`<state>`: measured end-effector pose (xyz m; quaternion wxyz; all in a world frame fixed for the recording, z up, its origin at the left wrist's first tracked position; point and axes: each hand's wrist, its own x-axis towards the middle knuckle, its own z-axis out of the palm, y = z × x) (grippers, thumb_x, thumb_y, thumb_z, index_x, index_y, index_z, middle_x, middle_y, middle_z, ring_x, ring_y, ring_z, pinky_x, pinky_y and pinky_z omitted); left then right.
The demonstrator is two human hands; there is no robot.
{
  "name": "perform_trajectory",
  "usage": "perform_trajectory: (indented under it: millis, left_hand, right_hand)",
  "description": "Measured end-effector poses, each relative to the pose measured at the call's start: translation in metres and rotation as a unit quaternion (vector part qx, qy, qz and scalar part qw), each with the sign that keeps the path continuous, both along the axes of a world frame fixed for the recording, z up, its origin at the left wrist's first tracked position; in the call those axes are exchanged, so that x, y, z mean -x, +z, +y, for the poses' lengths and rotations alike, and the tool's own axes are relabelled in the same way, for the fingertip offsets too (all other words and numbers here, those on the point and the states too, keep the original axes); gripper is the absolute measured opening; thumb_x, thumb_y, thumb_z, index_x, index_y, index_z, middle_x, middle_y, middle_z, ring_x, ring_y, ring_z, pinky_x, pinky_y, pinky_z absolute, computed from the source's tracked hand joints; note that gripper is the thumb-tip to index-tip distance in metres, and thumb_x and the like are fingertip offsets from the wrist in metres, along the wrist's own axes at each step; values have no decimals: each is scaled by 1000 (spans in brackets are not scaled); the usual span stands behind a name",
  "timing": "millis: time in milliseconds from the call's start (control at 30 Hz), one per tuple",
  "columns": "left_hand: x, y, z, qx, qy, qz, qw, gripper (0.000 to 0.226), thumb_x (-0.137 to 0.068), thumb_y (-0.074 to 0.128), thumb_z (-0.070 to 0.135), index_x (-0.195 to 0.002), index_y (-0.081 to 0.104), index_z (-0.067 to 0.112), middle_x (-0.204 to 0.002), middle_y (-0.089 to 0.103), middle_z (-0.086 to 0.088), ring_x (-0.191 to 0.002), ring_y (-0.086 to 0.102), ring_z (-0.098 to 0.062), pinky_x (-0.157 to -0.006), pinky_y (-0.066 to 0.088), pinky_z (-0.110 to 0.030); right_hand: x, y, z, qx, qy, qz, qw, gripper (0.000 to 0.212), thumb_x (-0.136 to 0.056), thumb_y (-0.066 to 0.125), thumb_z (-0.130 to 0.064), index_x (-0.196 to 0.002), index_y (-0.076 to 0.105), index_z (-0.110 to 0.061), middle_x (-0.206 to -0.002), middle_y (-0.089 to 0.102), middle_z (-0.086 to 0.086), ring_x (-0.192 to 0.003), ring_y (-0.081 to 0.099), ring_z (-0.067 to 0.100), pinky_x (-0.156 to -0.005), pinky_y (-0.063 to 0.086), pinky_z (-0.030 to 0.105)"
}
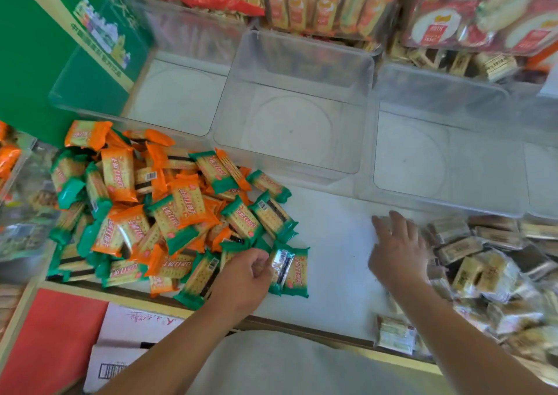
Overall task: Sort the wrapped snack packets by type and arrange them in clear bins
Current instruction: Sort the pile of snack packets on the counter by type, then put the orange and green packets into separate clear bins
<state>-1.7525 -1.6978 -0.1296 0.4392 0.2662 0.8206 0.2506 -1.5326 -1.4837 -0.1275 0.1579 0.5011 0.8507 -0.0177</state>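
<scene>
A green packet (290,271), beside the orange-and-green pile (157,213) on the white surface (335,243), is pinched by the left hand (244,277) fingers. The right hand (398,252), fingers spread loose, is at the pale packets (483,268). Clear bins (296,62) stand behind, snack bags (332,2) beyond.

head cam | wide-angle | faces forward-down | close above counter (332,243) and clear bins (290,135)

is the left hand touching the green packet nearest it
Touching. The head view shows the left hand pinching the green packet by its edge.
</scene>
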Motion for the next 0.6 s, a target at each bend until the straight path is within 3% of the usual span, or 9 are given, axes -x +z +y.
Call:
perform_trajectory:
  millis: [67, 133, 200, 267, 300, 400, 500, 600]
  left_hand:
    - [-6, 3, 1, 5, -11, 30, 999, 28, -97, 64, 34, -124, 64, 28, -108, 65, 13, -98, 61, -5, -87, 54, -31]
    - [-12, 7, 3, 10, -20, 56, 998, 24, -97, 64, 32, -120, 64, 26, -102, 64, 10, -94, 61, -7, -80, 53, -29]
    - [-18, 6, 6, 13, -22, 77, 997, 20, -97, 63, 28, -114, 66, 20, -97, 65, 6, -90, 61, -11, -81, 54, -36]
    - [-23, 3, 9, 11, -26, 77, 997, 9, -97, 61, 25, -103, 64, 18, -91, 63, 6, -87, 60, -14, -82, 55, -42]
    - [-26, 2, 12, 10, -18, 48, 999, 4, -99, 60, 23, -102, 62, 22, -93, 61, 11, -90, 60, -12, -84, 55, -37]
    - [-33, 6, 20, 13, 32, -140, 990, 32, -103, 54, 9, -118, 53, 38, -109, 56, 21, -114, 56, -5, -82, 45, -6]
    - [-36, -3, 20, 3, 17, -217, 976, 52, -100, 47, -6, -140, 50, 28, -127, 58, 11, -126, 55, -4, -86, 44, -1]
    - [-26, -2, 20, -21, 32, -209, 977, 47, -100, 51, -1, -137, 55, 28, -126, 61, 15, -121, 59, -1, -94, 46, -8]
  right_hand:
    - [20, 8, -22, 18, 27, 59, 998, 60, -92, 62, -30, -149, 43, -28, -152, 39, 6, -141, 37, 30, -115, 38, 49]
    - [41, 7, -53, 146, -18, 148, 978, 50, -97, 59, -40, -145, 49, -29, -145, 48, -1, -131, 50, 19, -103, 50, 39]
    - [63, 1, -81, 305, -153, 198, 919, 50, -97, 59, -47, -140, 53, -23, -137, 57, 1, -114, 61, 16, -92, 54, 35]
    - [79, -2, -94, 375, -229, 222, 871, 50, -95, 63, -50, -133, 56, -18, -125, 64, 3, -93, 64, 10, -79, 54, 31]
    - [83, -5, -96, 391, -256, 237, 852, 54, -93, 66, -50, -135, 54, -18, -122, 64, 2, -90, 62, 10, -76, 52, 29]
    - [87, -9, -93, 414, -320, 275, 807, 54, -89, 75, -39, -132, 56, -12, -115, 68, 3, -94, 63, 17, -79, 54, 31]
    - [83, -8, -85, 452, -340, 278, 776, 28, -91, 74, -23, -116, 64, -17, -99, 68, 0, -87, 65, 14, -62, 52, 24]
    - [78, -11, -85, 439, -318, 261, 799, 34, -87, 73, -10, -117, 60, -19, -99, 66, 2, -85, 66, 16, -57, 52, 23]
